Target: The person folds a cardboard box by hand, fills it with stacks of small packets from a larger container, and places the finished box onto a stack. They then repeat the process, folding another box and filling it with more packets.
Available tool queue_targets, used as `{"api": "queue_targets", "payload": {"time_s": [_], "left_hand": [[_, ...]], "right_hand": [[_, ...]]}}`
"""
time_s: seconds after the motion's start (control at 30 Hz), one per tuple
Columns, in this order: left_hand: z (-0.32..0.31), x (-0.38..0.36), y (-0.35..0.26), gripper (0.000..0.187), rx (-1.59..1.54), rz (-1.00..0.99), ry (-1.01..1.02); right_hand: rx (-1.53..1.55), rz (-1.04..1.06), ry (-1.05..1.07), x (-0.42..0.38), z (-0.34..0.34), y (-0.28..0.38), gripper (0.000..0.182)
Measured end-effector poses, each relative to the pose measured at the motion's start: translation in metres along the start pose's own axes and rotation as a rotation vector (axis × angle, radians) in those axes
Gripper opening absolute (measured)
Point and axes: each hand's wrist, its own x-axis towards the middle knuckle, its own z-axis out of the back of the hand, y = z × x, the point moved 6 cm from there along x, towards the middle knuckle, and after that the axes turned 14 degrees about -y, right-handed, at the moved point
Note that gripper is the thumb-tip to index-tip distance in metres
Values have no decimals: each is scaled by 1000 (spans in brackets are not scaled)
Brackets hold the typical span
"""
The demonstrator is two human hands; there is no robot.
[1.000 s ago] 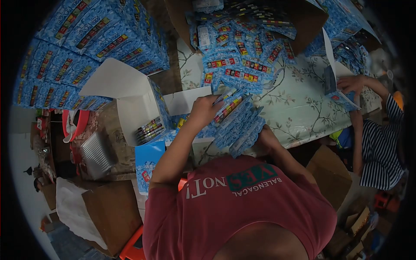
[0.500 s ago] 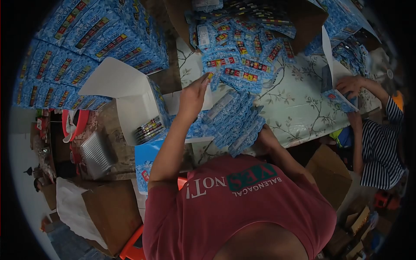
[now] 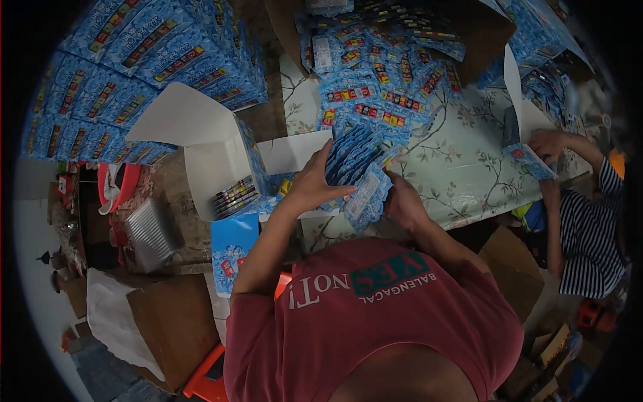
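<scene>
Between my two hands is a stack of blue printed packets [image 3: 353,159], its packets standing on edge and fanned. My left hand [image 3: 313,184] presses on the stack's left side, thumb stretched across the near end. On the right side, my right hand [image 3: 405,204] has its fingers around the stack's edge, partly hidden behind the packets. One packet [image 3: 368,194] at the near end lies with a pale label up. More blue packets [image 3: 375,100] with colourful strips are spread just beyond. To the left, an open white-lined box [image 3: 218,157] holds a row of packets.
Boxes in blue print [image 3: 154,47] are piled at the far left. A brown carton [image 3: 479,33] stands at the table's back. At the right, a co-worker in a striped shirt [image 3: 593,234] handles another box [image 3: 529,161]. Brown cartons [image 3: 174,328] stand below the table.
My left hand has come down from the spread packets to the stack's left side. The stack, flatter before, now stands on edge between both hands, and its near packet shows a label.
</scene>
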Motion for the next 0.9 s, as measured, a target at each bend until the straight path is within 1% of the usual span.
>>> {"api": "queue_targets", "payload": {"time_s": [0.03, 0.07, 0.13, 0.17, 0.23, 0.27, 0.33, 0.37, 0.43, 0.47, 0.53, 0.57, 0.6, 0.63, 0.67, 0.7, 0.73, 0.77, 0.8, 0.83, 0.87, 0.9], "left_hand": [[-1, -1, -2, 106, 60, 1, -29], [-6, -3, -4, 106, 59, 0, -29], [-9, -4, -11, 108, 227, -87, -119], [-11, -5, -10, 108, 223, -87, -121], [-14, -6, -9, 106, 226, -118, -189], [-17, -8, -8, 106, 222, -120, -183], [-16, -7, -8, 105, 226, -157, -220], [-15, -5, -6, 105, 230, -159, -228], [-18, -9, -6, 104, 246, -206, -243], [-19, -11, -6, 104, 241, -208, -237], [-21, -10, -10, 110, 233, -170, -248], [-22, -12, -15, 110, 225, -176, -250], [-23, -15, -22, 112, 232, -192, -247], [-22, -18, -28, 114, 244, -203, -248], [-22, -22, -33, 114, 250, -200, -260], [-27, -26, -37, 115, 364, -199, -223], [-31, -29, -38, 116, 477, -197, -183], [-33, -29, -37, 112, 488, -208, -209], [-36, -28, -31, 112, 492, -205, -212], [-37, -27, -28, 110, 465, -222, -251], [-40, -28, -26, 109, 436, -239, -285], [-41, -29, -26, 109, 433, -240, -277]], "right_hand": [[102, -61, 3, -10, -6, 2, 52], [102, -61, 3, -15, -9, 1, 52], [253, -49, 64, -26, -14, 1, 62], [250, -46, 62, -21, -6, -8, 62], [-680, 460, -47, -1, 24, -20, 67], [-680, 459, -55, 3, 34, -24, 67], [-764, 639, -85, 1, 37, -11, 70], [-764, 646, -78, 1, 40, -5, 70], [-504, 543, -173, -21, 37, 25, 66], [-480, 514, -223, -20, 38, 33, 65], [-477, 496, -241, -8, 32, 40, 65], [-475, 474, -244, -2, 28, 39, 64], [-382, 440, -196, 4, 18, 35, 67], [-386, 448, -187, 6, 12, 36, 67], [-357, 455, -162, 6, 4, 36, 63], [-326, 457, -137, 6, -3, 35, 60], [-327, 453, -125, 7, -3, 38, 60], [-477, 481, -128, 8, 1, 46, 54], [-627, 510, -133, 11, 4, 54, 48], [-628, 511, -131, 19, 6, 59, 48], [-631, 791, -180, 26, 7, 76, 40], [-626, 1068, -233, 30, 9, 87, 32]]}}
